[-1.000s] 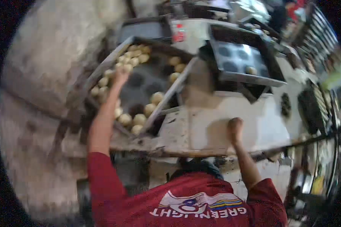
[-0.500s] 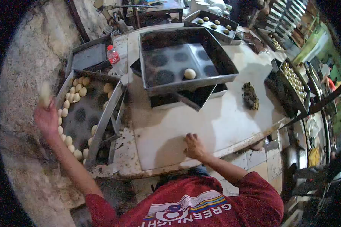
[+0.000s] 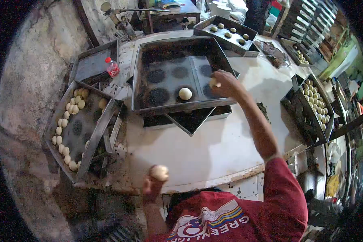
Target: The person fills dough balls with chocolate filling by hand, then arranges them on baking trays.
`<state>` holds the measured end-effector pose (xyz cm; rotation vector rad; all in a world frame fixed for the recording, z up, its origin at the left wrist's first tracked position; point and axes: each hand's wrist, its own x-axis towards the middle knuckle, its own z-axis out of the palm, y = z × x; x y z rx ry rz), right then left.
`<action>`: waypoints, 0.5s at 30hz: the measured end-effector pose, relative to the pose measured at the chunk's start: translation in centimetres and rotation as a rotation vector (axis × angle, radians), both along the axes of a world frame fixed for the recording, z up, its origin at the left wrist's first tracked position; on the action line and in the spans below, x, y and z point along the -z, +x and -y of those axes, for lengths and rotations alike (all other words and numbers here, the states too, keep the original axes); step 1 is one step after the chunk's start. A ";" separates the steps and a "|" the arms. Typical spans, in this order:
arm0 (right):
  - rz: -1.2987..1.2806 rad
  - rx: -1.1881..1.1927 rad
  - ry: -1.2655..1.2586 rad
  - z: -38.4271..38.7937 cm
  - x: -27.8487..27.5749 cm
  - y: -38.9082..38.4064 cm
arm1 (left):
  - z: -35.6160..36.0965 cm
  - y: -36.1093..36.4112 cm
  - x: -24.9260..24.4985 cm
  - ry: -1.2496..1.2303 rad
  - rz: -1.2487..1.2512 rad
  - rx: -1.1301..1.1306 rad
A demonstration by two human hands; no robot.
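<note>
The right hand (image 3: 226, 84) pinches a dough ball (image 3: 214, 83) in its fingers over the dark tray (image 3: 177, 107); the left hand (image 3: 151, 186) grasps a second ball (image 3: 160, 172) by the worktop (image 3: 197, 149) edge. Soft, light dough probably dents: cradle its sides
</note>
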<state>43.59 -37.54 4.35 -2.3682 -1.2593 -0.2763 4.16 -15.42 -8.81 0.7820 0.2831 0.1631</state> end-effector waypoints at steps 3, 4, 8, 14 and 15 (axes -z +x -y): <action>-0.372 0.089 -0.315 -2.4 6.7 5.8 | 2.3 0.9 3.6 0.147 -0.040 0.197; -0.401 0.126 -0.323 -2.3 7.4 5.7 | 3.2 1.2 3.4 0.181 -0.074 0.272; 0.037 0.169 -0.473 -1.0 6.0 4.4 | 6.3 3.6 0.2 0.083 0.029 0.479; -0.463 0.542 0.711 7.0 0.2 -10.5 | 10.5 9.4 1.5 -0.038 0.063 0.739; -0.535 0.433 0.824 8.7 2.9 -13.2 | 11.9 10.9 1.1 0.216 0.163 0.585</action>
